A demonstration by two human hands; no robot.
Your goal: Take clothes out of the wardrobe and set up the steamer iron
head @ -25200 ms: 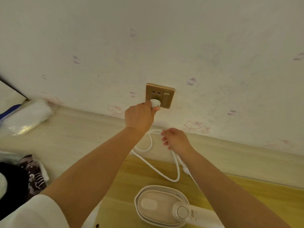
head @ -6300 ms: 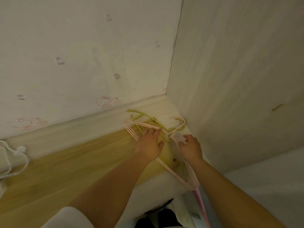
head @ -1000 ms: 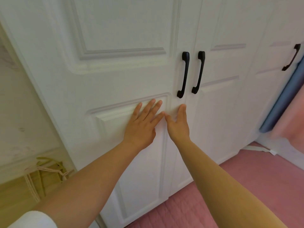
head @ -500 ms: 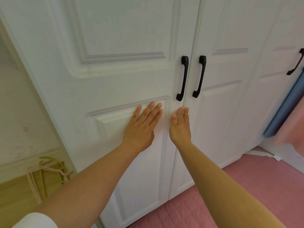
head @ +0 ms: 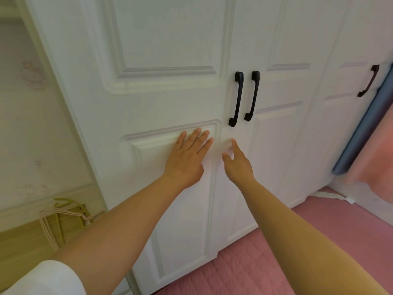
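Pressing one left hand [head: 187,160] flat (wardrobe [head: 161,103] doors shut), three black handles [head: 236,99]

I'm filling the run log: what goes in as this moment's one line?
wardrobe doors: closed | left hand: flat on left door panel | right hand: open, below black handles | clothes: not out

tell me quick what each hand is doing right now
Left hand: open, fingers flat on the wardrobe door.
Right hand: open, holding nothing.

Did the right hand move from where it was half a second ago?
Yes. The right hand has lifted its fingers off the door and tilted toward the black handle; the left hand stays flat.
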